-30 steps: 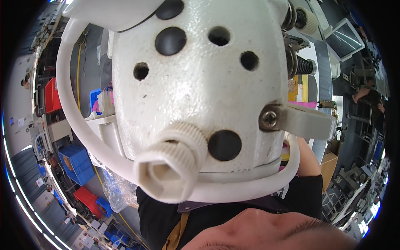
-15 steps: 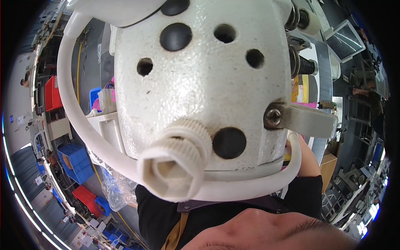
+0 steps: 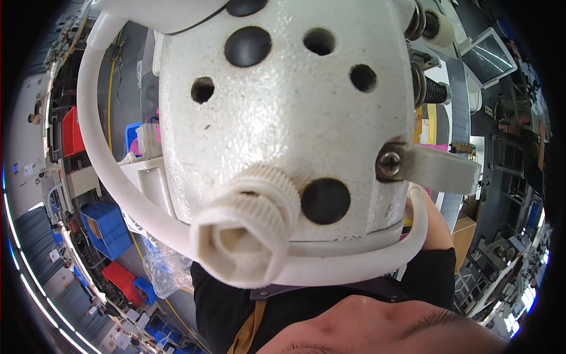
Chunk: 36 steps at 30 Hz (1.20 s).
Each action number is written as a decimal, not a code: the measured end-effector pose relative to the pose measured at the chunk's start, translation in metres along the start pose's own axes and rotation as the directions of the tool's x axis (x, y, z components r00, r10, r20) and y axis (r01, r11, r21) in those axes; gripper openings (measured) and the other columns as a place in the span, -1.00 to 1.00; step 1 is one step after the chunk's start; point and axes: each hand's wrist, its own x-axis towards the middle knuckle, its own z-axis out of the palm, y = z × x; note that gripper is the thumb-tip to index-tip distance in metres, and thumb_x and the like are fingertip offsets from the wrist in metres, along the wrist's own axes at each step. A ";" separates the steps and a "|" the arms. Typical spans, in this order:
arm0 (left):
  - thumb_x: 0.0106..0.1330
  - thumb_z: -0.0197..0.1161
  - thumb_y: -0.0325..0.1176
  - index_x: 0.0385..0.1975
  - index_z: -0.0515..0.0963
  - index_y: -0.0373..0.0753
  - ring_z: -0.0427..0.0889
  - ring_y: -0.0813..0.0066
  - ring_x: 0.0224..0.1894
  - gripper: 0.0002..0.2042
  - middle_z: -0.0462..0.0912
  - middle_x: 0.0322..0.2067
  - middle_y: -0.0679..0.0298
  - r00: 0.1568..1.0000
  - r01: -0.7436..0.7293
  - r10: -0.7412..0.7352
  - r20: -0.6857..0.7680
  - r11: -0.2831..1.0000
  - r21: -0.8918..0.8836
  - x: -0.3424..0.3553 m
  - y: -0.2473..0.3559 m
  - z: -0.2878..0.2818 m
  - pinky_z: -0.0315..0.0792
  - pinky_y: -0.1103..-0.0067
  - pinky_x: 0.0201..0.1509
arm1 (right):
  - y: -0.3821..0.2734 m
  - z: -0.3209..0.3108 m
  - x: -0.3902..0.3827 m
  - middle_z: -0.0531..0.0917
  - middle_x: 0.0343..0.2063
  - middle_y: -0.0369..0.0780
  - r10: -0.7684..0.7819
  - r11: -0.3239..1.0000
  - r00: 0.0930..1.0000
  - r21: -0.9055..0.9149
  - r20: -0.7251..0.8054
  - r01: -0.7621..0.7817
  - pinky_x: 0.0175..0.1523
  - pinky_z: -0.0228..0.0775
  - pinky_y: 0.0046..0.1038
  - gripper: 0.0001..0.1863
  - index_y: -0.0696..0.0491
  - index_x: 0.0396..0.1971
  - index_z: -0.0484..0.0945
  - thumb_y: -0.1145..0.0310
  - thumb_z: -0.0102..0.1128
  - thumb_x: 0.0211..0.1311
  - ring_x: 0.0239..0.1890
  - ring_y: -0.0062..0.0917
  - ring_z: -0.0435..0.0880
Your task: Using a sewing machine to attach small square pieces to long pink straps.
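A white industrial sewing machine point(image 3: 253, 130) fills the middle of the view, close up. Round black plugs and several open holes dot its casing. At its lower front sits a ribbed white plastic knob point(image 3: 242, 236) with a hollow end, and a white cable point(image 3: 97, 106) loops round the left side and below. A white lever point(image 3: 439, 168) is screwed to the right side. My right forearm point(image 3: 435, 227) shows at the lower right, running behind the machine, which hides my right hand. My left hand cannot be seen.
Yellow and pink pieces point(image 3: 430, 124) lie on the work surface to the right of the machine, with a tablet-like screen point(image 3: 489, 58) beyond. A clear plastic bag point(image 3: 165, 265) is at the lower left. Blue crates point(image 3: 106, 230) and red bins point(image 3: 73, 133) stand farther left.
The sewing machine appears shifted very slightly left and up in the view. My right forearm stays in about the same place.
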 end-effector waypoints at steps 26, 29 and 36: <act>0.23 0.22 -0.01 0.00 0.48 -0.27 0.55 0.19 -0.03 -0.52 0.56 -0.07 0.12 0.998 -0.055 0.056 0.017 0.998 -0.039 0.019 0.011 -0.018 0.39 0.33 0.07 | -0.004 -0.004 -0.004 0.60 -0.23 -0.19 0.114 0.993 0.992 0.036 0.061 -0.116 0.09 0.35 -0.26 -0.66 0.04 -0.19 0.57 0.49 0.26 -0.08 -0.06 -0.24 0.53; 0.22 0.21 0.00 -0.01 0.49 -0.27 0.54 0.18 -0.02 -0.51 0.55 -0.07 0.12 0.997 -0.068 0.069 0.036 0.997 -0.028 0.016 0.009 -0.020 0.38 0.31 0.09 | -0.009 0.006 0.006 0.61 -0.19 -0.22 -0.016 0.997 0.998 0.079 0.053 0.011 0.04 0.39 -0.29 -0.64 0.02 -0.17 0.58 0.48 0.26 -0.07 -0.09 -0.32 0.57; 0.22 0.21 0.01 -0.01 0.49 -0.27 0.52 0.16 0.01 -0.50 0.54 -0.06 0.12 0.990 -0.131 0.132 0.055 0.991 -0.020 0.016 0.008 -0.023 0.35 0.28 0.14 | -0.039 -0.002 0.015 0.59 -0.11 -0.22 -0.173 0.969 0.985 -0.177 0.001 0.170 0.05 0.41 -0.28 -0.69 0.03 -0.21 0.59 0.43 0.25 -0.06 -0.04 -0.35 0.56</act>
